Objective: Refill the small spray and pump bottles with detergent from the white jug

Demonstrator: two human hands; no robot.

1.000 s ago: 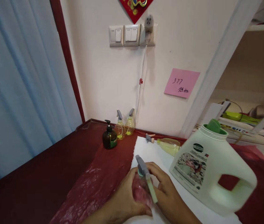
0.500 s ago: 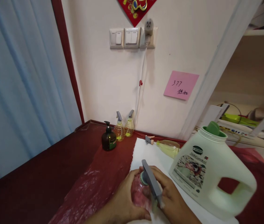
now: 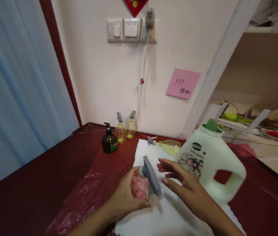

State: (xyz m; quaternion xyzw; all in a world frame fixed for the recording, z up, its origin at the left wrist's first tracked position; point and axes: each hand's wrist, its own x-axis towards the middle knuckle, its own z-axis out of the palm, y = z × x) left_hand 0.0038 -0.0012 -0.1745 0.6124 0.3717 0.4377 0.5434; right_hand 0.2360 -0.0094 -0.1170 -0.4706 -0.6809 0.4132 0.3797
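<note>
My left hand (image 3: 125, 195) is wrapped round a small clear spray bottle (image 3: 139, 186) with a grey trigger head (image 3: 151, 177), standing on a white cloth (image 3: 168, 213). My right hand (image 3: 180, 183) hovers just right of the trigger head, fingers stretched out and apart, holding nothing. A large white detergent jug (image 3: 210, 164) with a green cap stands right behind my right hand, its handle facing right.
A spray bottle with yellow liquid (image 3: 167, 147) lies on the cloth's far edge. Two small spray bottles (image 3: 125, 129) and a dark pump bottle (image 3: 109, 142) stand by the wall. The table has a dark red cover (image 3: 55, 183). Cluttered shelf at right (image 3: 252, 126); blue curtain at left (image 3: 18, 82).
My right hand has let go of the trigger head and pulled back to the right, fingers opening. The left hand keeps hold of the bottle. The view shifted slightly right.
</note>
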